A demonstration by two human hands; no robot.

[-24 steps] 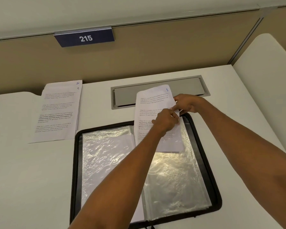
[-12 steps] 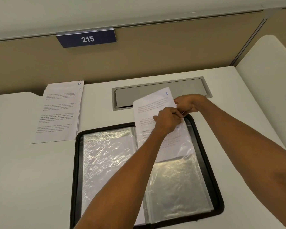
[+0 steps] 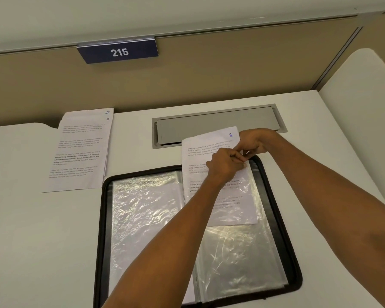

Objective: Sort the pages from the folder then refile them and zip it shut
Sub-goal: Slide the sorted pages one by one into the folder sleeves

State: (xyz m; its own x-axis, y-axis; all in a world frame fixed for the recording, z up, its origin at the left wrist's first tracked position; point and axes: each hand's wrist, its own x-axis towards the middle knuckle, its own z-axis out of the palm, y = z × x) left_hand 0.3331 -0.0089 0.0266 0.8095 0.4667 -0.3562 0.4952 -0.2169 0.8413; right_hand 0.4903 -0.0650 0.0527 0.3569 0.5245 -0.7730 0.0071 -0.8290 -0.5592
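Clear sleeve point(image 3: 238, 252): page 8 point(image 3: 209, 143) partly in | black folder point(image 3: 102, 218) open

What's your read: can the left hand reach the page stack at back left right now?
Likely yes, not instantly. The left hand is busy pinching at page 8 alongside the right hand, so it must let go first. Nothing stands between it and the page stack.

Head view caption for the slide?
Left hand pinches page 8, right hand the clear sleeve, in the open zip folder; pages 9 and 10 stacked alongside.
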